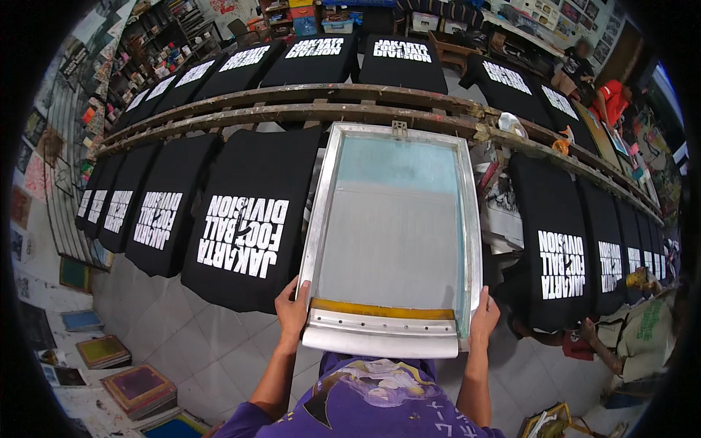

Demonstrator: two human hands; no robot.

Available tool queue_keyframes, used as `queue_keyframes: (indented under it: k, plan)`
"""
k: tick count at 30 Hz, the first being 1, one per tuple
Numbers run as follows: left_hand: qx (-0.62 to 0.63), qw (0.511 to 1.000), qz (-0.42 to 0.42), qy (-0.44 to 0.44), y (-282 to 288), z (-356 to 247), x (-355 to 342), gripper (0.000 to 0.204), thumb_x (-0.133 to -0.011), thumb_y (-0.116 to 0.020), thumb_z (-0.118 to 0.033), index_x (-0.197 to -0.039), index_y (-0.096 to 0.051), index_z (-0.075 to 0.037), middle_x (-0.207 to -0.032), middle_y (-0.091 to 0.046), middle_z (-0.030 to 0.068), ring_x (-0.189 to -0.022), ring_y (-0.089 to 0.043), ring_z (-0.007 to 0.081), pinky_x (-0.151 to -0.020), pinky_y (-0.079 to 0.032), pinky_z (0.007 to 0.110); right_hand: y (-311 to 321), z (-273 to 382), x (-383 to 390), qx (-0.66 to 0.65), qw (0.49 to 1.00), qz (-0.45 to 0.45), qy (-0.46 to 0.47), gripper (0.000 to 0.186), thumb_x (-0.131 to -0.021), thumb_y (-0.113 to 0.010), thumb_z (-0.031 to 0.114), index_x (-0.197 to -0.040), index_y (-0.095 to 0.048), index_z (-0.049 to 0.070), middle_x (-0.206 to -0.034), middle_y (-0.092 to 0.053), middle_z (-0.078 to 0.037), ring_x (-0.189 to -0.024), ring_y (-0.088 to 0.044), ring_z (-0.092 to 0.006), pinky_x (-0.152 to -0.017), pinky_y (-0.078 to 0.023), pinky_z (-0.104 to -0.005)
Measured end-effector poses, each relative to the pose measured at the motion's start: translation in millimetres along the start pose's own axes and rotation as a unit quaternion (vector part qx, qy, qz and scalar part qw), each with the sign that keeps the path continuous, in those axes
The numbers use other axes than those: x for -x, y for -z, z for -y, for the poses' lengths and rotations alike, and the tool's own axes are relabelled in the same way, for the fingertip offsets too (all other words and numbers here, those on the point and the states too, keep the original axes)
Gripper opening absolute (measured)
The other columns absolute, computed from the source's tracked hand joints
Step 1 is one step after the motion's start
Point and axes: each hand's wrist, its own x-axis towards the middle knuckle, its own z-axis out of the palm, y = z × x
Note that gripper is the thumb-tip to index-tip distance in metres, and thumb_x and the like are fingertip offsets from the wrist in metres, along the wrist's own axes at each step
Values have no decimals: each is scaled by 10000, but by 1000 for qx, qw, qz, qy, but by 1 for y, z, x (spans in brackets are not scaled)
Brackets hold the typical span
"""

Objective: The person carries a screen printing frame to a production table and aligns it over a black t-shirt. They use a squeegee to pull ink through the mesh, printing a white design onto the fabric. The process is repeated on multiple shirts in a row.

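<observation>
Both of my hands grip a silver metal screen printing frame [314, 219] in front of me. My left hand [292, 308] is closed on its left rail near the near corner, thumb on the side. My right hand [484, 314] is closed on the right rail at about the same height. Inside the frame the mesh [394, 248] looks grey, with a pale blue band at the far end. Across the near end lies a squeegee [380, 337] with a metal holder and a yellow blade edge. A clip [399, 130] sits at the frame's far edge.
Black T-shirts with white lettering [244, 204] lie on boards left and right, with another row [401, 62] beyond the wooden rails [277, 109]. An orange spray bottle [562, 142] stands on the rails. Another person [642, 336] works at the right. Coloured screens [139, 387] lie lower left.
</observation>
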Motion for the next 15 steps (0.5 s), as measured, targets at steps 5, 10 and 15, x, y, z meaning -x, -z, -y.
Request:
queue_keyframes:
  k: [5, 10, 15]
  plan:
    - [-6, 1000, 5, -15, -4, 16, -3, 467, -978, -727, -273, -1310, -669, 51, -1081, -784, 143, -934, -671, 94, -835, -540, 277, 5, 5, 4, -20, 999, 28, -15, 501, -1074, -578, 370, -1157, -712, -105, -947, -746, -110, -855, -620, -131, -808, -502, -320]
    - [-24, 999, 13, 29, -5, 2, 2, 489, -977, -728, -318, -1311, -673, 34, -1030, -793, 156, -909, -669, 82, -821, -533, 270, 14, -16, 1, -33, 998, 55, 12, 469, -1086, -557, 321, -1227, -682, -109, -1077, -754, -150, -982, -668, -181, -914, -504, -333]
    - [-39, 997, 17, 58, -9, -9, 8, 485, -971, -736, -313, -1315, -669, 23, -1076, -778, 215, -912, -663, 80, -828, -544, 281, 23, -14, 0, -14, 998, 66, 16, 482, -1090, -543, 299, -1315, -631, -118, -1248, -711, -204, -1140, -660, -238, -1033, -470, -342]
